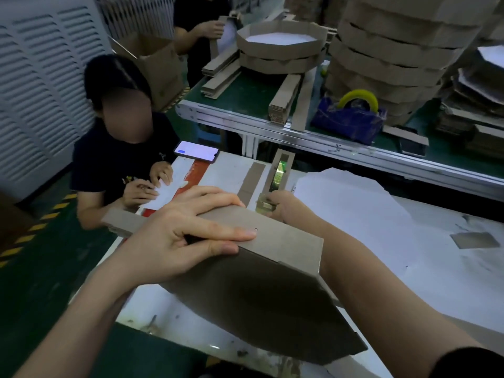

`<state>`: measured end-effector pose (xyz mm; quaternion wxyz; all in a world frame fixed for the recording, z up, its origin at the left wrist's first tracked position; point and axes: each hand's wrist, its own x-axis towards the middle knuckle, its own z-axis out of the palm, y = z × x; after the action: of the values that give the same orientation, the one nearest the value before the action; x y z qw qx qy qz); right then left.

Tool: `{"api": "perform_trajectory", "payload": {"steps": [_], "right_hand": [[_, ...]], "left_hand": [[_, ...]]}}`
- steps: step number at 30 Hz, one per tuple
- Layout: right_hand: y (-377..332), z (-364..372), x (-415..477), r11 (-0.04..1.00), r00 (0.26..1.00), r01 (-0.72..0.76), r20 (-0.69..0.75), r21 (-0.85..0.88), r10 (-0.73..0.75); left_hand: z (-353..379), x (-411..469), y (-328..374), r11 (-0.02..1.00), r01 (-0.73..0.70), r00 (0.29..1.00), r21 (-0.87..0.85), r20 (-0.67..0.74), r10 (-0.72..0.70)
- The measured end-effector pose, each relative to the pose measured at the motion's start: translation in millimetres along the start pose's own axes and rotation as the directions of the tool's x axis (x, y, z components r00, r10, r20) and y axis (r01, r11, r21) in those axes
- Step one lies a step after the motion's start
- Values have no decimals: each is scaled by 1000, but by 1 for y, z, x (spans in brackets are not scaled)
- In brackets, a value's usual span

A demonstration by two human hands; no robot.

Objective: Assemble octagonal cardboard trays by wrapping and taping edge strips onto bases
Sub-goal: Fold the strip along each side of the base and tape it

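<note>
Cardboard bends easily, so your left hand (pixel 185 236) presses flat fingers on the tray (pixel 272 296) edge; your right hand (pixel 283 207) pinches tape (pixel 264 205).

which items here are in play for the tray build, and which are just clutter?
In use: left hand pressing strip onto base; right hand gripping tape.
Idle: phone, blue dispenser, white sheets, finished trays.
</note>
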<state>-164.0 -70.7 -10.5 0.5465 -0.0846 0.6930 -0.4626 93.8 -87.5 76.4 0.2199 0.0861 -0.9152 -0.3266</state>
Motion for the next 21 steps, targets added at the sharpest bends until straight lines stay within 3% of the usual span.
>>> {"api": "perform_trajectory", "payload": {"steps": [3, 4, 6, 8, 10, 12, 14, 17, 21], "right_hand": [[8, 8, 28, 996, 977, 82, -200, 28, -75], [8, 12, 36, 990, 965, 36, -263, 134, 1], [9, 11, 49, 966, 963, 58, -269, 253, 13], [11, 10, 49, 985, 955, 89, -293, 145, -43], [16, 8, 48, 973, 944, 123, -325, 193, -54], [22, 8, 48, 980, 952, 186, -261, 70, -162], [33, 7, 50, 982, 962, 172, -226, 74, -151], [48, 4, 49, 967, 934, 225, -255, -118, -249], [67, -4, 42, 949, 935, 249, -206, -194, -287]], "left_hand": [[2, 2, 0, 1000, 23, 1000, 2, -13, -23], [2, 2, 0, 1000, 30, 999, 1, -19, -30], [3, 2, 0, 999, 49, 998, -6, -29, -49], [3, 3, 0, 998, 60, 998, -13, -36, -61], [4, 3, 0, 998, 66, 997, -13, -37, -66], [4, 3, -1, 998, 68, 997, -12, -42, -69], [5, 3, -1, 997, 70, 996, -18, -48, -71], [5, 5, -2, 998, 62, 997, -22, -48, -63], [5, 5, -3, 998, 56, 998, -15, -41, -56]]}}
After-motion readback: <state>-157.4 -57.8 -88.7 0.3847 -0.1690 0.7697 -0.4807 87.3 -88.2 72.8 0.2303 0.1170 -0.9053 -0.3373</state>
